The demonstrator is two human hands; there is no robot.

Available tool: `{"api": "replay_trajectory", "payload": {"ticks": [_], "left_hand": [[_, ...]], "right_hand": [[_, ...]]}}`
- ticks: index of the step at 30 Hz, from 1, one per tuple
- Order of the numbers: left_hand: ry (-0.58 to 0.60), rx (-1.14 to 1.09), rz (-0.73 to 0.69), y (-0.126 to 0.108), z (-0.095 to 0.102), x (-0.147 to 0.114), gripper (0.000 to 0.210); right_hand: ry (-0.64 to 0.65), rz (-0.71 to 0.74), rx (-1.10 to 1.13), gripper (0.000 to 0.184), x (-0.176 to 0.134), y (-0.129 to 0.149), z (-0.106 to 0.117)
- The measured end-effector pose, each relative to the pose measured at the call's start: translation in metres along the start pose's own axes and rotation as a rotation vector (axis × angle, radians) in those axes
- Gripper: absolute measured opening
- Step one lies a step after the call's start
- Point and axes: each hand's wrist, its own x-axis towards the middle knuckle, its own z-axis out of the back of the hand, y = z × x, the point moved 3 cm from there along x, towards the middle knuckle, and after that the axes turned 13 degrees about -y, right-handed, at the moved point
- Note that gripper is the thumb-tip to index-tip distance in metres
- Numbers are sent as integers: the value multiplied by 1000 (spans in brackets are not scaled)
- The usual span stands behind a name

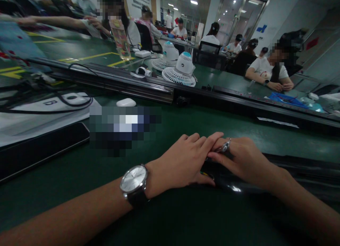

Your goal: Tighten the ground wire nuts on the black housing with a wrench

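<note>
My left hand [183, 161], with a silver-faced watch [134, 179] on its wrist, meets my right hand [243, 154] above the green table. Their fingertips come together and partly overlap, the fingers bent and closed. A silver ring [225, 146] is on a finger of my right hand. Below the hands lies a long glossy black piece [300, 173], running off to the right; its kind is unclear. A small bit of yellow and green, perhaps wire, shows by my left thumb. Whatever sits between the fingers is mostly hidden.
Left on the table [162, 217] are a dark phone-like slab [42, 147], white paper [53, 113], black cables and a white earbud case [126, 102]. A blurred-out object lies nearby. Black rails [114, 79] cross behind, with two white fans [183, 67], a bottle [120, 39] and several people beyond.
</note>
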Motion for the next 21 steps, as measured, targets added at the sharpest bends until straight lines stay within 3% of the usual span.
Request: {"api": "replay_trajectory", "payload": {"ticks": [7, 12, 16, 21], "left_hand": [[-5, 24, 1, 0, -1, 0, 117], [9, 18, -35, -1, 3, 2, 109], [36, 13, -40, 0, 6, 3, 97], [-2, -3, -57, 0, 4, 1, 109]], "right_hand": [[87, 82, 90, 16, 2, 4, 11], [-42, 145, 156, 13, 2, 2, 32], [-104, 53, 90, 13, 3, -2, 26], [-65, 27, 70, 14, 1, -3, 10]]}}
